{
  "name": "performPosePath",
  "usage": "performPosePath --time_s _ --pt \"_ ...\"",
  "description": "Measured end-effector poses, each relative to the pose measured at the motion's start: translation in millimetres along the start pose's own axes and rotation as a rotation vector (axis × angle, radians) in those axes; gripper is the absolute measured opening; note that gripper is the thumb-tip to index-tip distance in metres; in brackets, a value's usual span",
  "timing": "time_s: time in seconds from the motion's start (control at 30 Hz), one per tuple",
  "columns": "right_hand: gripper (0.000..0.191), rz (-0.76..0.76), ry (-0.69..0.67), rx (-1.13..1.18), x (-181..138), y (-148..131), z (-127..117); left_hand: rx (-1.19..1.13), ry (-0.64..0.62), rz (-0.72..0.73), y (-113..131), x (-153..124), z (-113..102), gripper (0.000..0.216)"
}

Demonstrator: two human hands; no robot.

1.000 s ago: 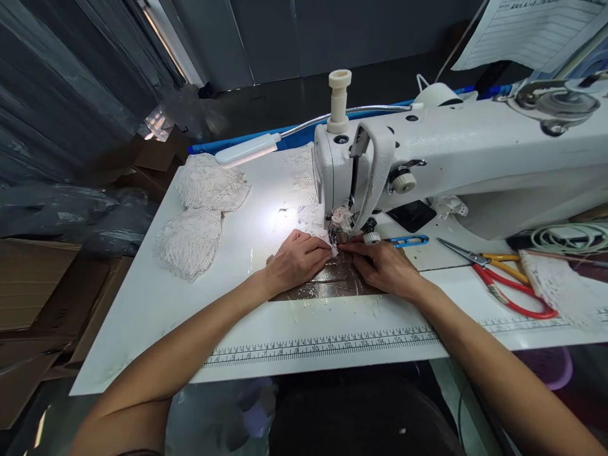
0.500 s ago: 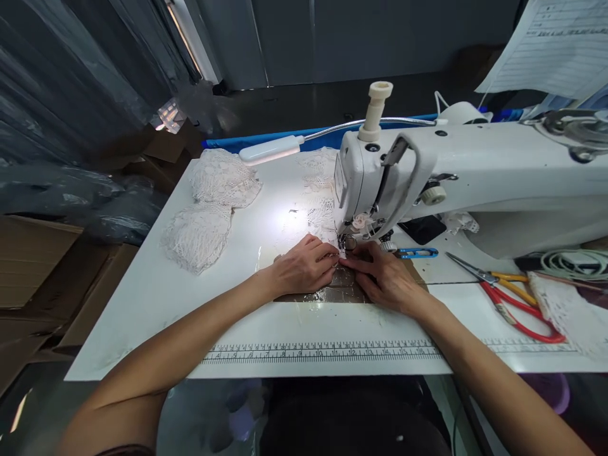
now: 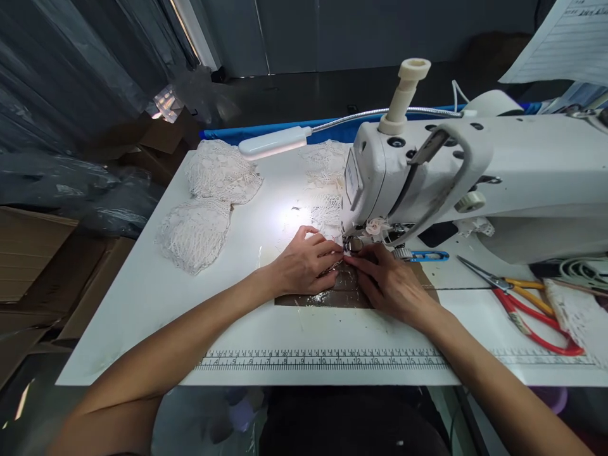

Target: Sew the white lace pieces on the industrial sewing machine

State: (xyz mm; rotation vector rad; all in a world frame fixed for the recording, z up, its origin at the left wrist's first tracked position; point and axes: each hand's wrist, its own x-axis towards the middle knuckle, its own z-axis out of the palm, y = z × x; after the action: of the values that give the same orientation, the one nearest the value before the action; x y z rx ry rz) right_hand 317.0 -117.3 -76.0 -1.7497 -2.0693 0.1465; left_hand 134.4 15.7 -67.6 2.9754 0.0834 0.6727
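Observation:
My left hand (image 3: 306, 261) and my right hand (image 3: 387, 282) meet fingertip to fingertip at the presser foot (image 3: 352, 244) of a white sewing machine (image 3: 475, 171). Both hands have their fingers pressed together on a small piece of white lace (image 3: 327, 212) that runs under the needle area and back across the table. A small pink fabric flower (image 3: 377, 226) sits by the needle. Beneath the hands lies a brown taped patch (image 3: 327, 297) on the table.
Two heaps of lace pieces (image 3: 209, 199) lie at the left of the white table (image 3: 142, 297). A lit gooseneck lamp (image 3: 275, 140) hangs over it. Blue thread snips (image 3: 430, 256), red-and-yellow scissors (image 3: 527, 304) and more lace (image 3: 577, 313) lie right. A printed ruler (image 3: 323, 361) runs along the front edge.
The view has shifted so the machine head appears further right and closer. Both hands stay pinched together at the presser foot, having shifted slightly with it.

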Motion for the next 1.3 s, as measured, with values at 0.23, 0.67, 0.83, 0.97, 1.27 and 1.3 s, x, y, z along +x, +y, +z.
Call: performPosePath --time_s 0.23,0.67,0.83,0.97,1.27,1.3 --pt "0.038 0.033 -0.023 -0.124 5.7 -5.7 0.8 0.003 -0.096 -0.026 -6.0 1.4 -5.6 0.028" --pt "0.032 0.235 -0.004 0.238 7.8 17.5 -9.5 0.049 -0.201 -0.072 -6.8 1.0 -8.5 0.041" --pt "0.029 0.330 0.063 0.260 20.2 29.3 -6.7 0.080 -0.225 -0.080 -6.8 1.1 -9.0 0.042" --pt "0.026 0.317 0.058 0.285 11.9 25.2 -12.0 0.077 -0.233 -0.090 -5.6 0.9 -9.6 0.043" --pt "0.014 0.430 0.412 0.262 -1.1 36.3 -17.0 -0.014 -0.298 -0.175 -5.8 -1.0 -10.9 0.050" --pt "0.013 0.432 0.442 0.237 0.3 37.5 -17.2 -0.032 -0.295 -0.183 -6.1 -1.1 -10.4 0.052"
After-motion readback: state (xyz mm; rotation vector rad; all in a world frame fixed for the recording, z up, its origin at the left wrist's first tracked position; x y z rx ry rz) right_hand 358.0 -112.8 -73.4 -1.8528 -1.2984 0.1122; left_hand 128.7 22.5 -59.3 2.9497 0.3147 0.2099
